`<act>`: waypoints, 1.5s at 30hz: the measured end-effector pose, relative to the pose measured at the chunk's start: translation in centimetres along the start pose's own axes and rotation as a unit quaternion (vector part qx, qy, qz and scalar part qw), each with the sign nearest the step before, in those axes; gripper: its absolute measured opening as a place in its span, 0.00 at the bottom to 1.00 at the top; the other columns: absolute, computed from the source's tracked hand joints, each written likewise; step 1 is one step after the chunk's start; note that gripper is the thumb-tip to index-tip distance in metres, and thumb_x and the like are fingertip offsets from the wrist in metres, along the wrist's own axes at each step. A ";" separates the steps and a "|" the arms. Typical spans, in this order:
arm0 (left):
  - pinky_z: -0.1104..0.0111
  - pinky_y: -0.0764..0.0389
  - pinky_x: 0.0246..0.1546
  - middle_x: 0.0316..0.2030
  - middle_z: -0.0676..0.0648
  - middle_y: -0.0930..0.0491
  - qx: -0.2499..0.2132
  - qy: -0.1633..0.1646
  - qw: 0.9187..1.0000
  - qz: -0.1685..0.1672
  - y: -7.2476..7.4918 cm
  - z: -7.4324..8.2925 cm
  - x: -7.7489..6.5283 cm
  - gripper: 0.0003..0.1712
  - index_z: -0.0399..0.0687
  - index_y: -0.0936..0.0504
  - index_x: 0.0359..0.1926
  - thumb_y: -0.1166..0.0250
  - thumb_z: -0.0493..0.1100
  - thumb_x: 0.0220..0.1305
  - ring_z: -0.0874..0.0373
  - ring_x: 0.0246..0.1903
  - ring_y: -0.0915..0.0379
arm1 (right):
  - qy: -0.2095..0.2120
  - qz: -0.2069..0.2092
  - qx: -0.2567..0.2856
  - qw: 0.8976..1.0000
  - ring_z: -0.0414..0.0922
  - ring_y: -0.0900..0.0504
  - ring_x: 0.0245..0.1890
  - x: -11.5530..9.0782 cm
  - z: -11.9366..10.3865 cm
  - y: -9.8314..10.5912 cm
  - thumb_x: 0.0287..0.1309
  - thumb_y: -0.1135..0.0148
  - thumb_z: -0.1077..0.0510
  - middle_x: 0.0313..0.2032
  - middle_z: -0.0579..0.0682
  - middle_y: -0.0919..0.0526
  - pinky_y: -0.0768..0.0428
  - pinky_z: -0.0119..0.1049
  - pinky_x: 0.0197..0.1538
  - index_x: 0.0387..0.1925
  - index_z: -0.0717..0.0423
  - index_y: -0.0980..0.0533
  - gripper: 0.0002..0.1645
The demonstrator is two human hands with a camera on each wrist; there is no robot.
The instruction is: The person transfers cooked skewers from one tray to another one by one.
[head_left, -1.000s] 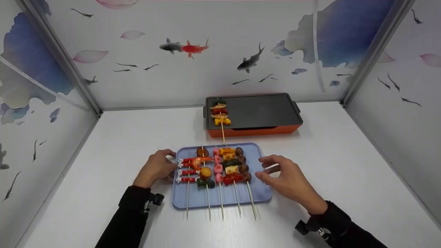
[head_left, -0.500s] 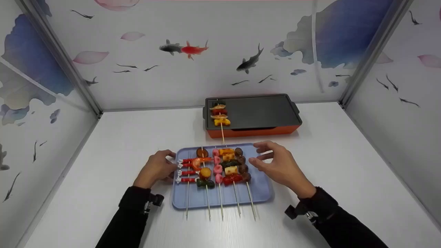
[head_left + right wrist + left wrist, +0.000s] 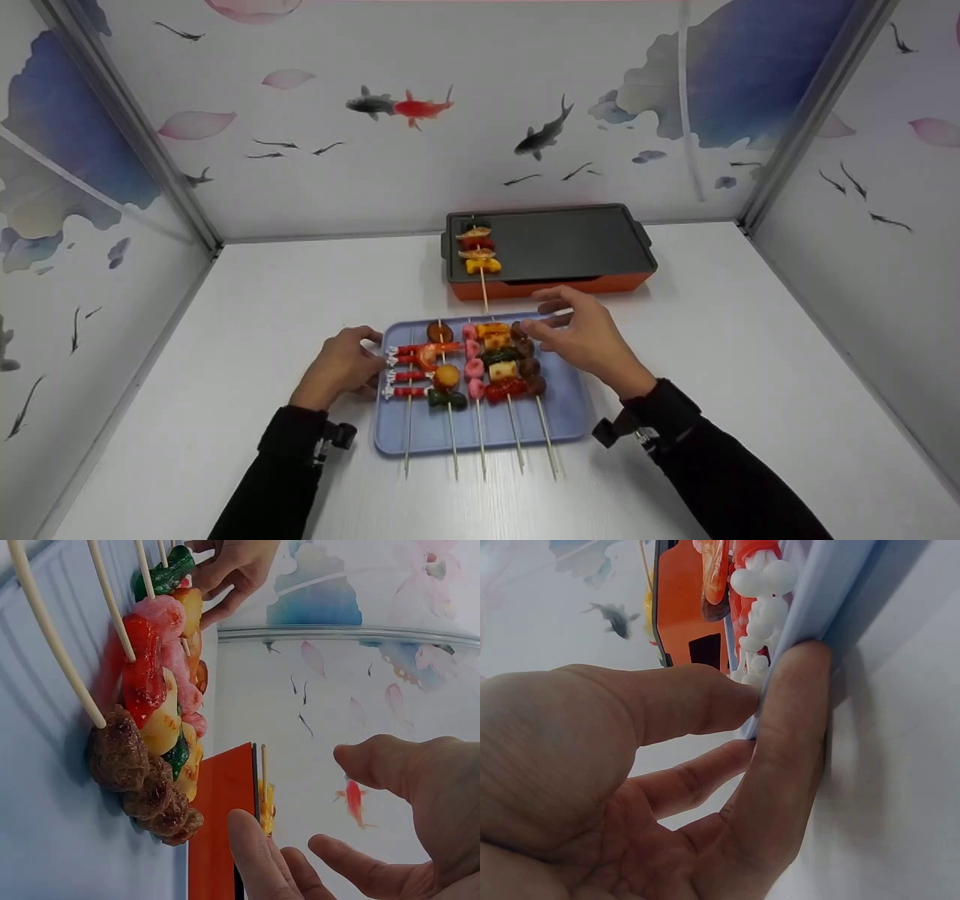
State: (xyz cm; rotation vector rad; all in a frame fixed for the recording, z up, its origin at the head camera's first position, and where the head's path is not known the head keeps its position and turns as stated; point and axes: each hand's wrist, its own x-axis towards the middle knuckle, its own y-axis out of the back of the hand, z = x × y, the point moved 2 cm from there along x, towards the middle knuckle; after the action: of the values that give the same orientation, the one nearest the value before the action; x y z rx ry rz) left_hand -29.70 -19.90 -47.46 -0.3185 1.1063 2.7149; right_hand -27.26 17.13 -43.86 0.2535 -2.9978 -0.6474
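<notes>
My left hand (image 3: 341, 367) pinches the left rim of a blue tray (image 3: 574, 412); in the left wrist view the thumb and a finger (image 3: 791, 712) lie on either side of that rim. Five or so toy food skewers, several in all, lie side by side on it. At the right is a skewer of brown meatballs (image 3: 530, 367). Beside it runs a mixed vegetable skewer (image 3: 504, 370), then one of pink pieces (image 3: 475, 368). My right hand (image 3: 589, 337), fingers apart and holding nothing, hovers over the tray's far right corner, its thumb overlapping the top meatball.
Behind the tray stands an orange grill (image 3: 577, 244) with a black plate. One skewer (image 3: 478, 244) lies on its left end, the stick reaching toward the tray. White patterned walls enclose the white table (image 3: 262, 315) at the back and sides.
My right hand has moved left and away from me, from the tray's right edge to over its far right corner. The left hand stays at the rim.
</notes>
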 end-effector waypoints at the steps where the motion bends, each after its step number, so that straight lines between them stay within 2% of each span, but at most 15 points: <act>1: 0.64 0.11 0.30 0.45 0.38 0.12 0.001 -0.001 1.000 0.001 0.0 0.0 0.0 0.28 0.39 0.23 0.69 0.34 0.40 0.70 0.56 0.30 0.11 | 0.001 -0.001 -0.001 1.000 0.51 0.15 0.60 0.2 -0.1 -0.1 0.64 0.25 0.38 0.62 0.51 0.21 0.09 0.46 0.54 0.67 0.39 0.24 0.34; 9: 0.64 0.11 0.29 0.44 0.39 0.12 0.006 -0.002 1.000 0.005 0.1 0.2 0.0 0.28 0.40 0.23 0.69 0.33 0.40 0.70 0.56 0.30 0.12 | -0.002 -0.004 0.005 1.000 0.55 0.15 0.59 2.2 -0.5 -0.4 0.66 0.26 0.42 0.63 0.58 0.20 0.09 0.47 0.52 0.66 0.42 0.23 0.31; 12: 0.64 0.11 0.30 0.44 0.39 0.11 0.000 -0.003 1.000 0.007 0.0 0.2 -0.1 0.28 0.39 0.23 0.69 0.33 0.40 0.70 0.56 0.30 0.12 | 0.001 -0.003 0.004 1.000 0.54 0.14 0.58 2.8 -0.8 -0.7 0.66 0.26 0.42 0.61 0.58 0.19 0.09 0.47 0.52 0.67 0.44 0.23 0.32; 16: 0.63 0.10 0.31 0.44 0.38 0.11 0.000 -0.008 1.000 0.011 0.0 0.2 -0.2 0.28 0.38 0.22 0.69 0.34 0.40 0.69 0.55 0.31 0.11 | 0.001 -0.007 0.022 1.000 0.53 0.13 0.57 3.4 -1.0 -1.1 0.67 0.26 0.44 0.59 0.58 0.19 0.10 0.51 0.54 0.70 0.51 0.25 0.35; 25: 0.63 0.11 0.31 0.44 0.39 0.11 0.011 -0.005 1.000 0.014 0.0 0.0 -0.2 0.28 0.39 0.23 0.69 0.33 0.42 0.70 0.56 0.30 0.11 | 0.005 0.009 -0.021 1.000 0.52 0.15 0.57 4.6 -1.1 -1.7 0.68 0.27 0.41 0.56 0.54 0.15 0.16 0.52 0.64 0.70 0.52 0.24 0.36; 29: 0.63 0.11 0.30 0.44 0.39 0.11 0.012 -0.011 1.000 0.013 0.0 0.0 -0.2 0.28 0.39 0.23 0.69 0.33 0.42 0.70 0.55 0.30 0.11 | 0.002 0.005 -0.004 1.000 0.52 0.15 0.54 5.0 -1.2 -2.2 0.68 0.27 0.44 0.56 0.56 0.16 0.12 0.53 0.58 0.69 0.54 0.24 0.34; 32: 0.64 0.11 0.30 0.43 0.39 0.10 0.015 -0.014 1.000 0.015 0.1 0.0 -0.2 0.28 0.39 0.22 0.68 0.33 0.41 0.70 0.55 0.30 0.11 | -0.004 -0.002 0.018 1.000 0.56 0.13 0.51 5.4 -1.2 -2.5 0.69 0.28 0.47 0.56 0.58 0.18 0.10 0.54 0.54 0.70 0.55 0.24 0.33; 36: 0.65 0.12 0.29 0.42 0.40 0.10 0.017 -0.008 1.000 0.016 0.1 0.0 -0.1 0.28 0.39 0.22 0.68 0.33 0.42 0.70 0.56 0.30 0.12 | -0.014 -0.005 0.024 1.000 0.61 0.11 0.50 5.9 -1.2 -2.9 0.70 0.28 0.47 0.55 0.59 0.18 0.10 0.54 0.54 0.69 0.54 0.24 0.32; 40: 0.65 0.12 0.29 0.43 0.40 0.11 0.021 -0.007 1.000 0.015 0.1 0.0 -0.1 0.28 0.39 0.23 0.69 0.34 0.41 0.70 0.56 0.30 0.12 | -0.022 -0.004 0.022 1.000 0.62 0.11 0.49 6.4 -1.3 -3.2 0.70 0.28 0.47 0.54 0.58 0.17 0.10 0.52 0.53 0.69 0.54 0.24 0.32; 45: 0.64 0.11 0.29 0.43 0.40 0.11 0.006 -0.005 1.000 0.009 0.0 0.0 -0.1 0.28 0.40 0.23 0.69 0.34 0.40 0.70 0.56 0.30 0.12 | -0.021 -0.008 0.035 0.999 0.63 0.10 0.48 6.8 -1.3 -3.6 0.70 0.28 0.49 0.53 0.60 0.16 0.10 0.54 0.54 0.70 0.55 0.24 0.32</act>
State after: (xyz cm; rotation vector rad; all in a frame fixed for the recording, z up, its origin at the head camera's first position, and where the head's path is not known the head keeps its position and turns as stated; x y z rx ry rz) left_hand -29.58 -19.95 -47.42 -0.2934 1.1277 2.7209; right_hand -33.29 12.17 -44.02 0.2711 -3.0663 -0.5559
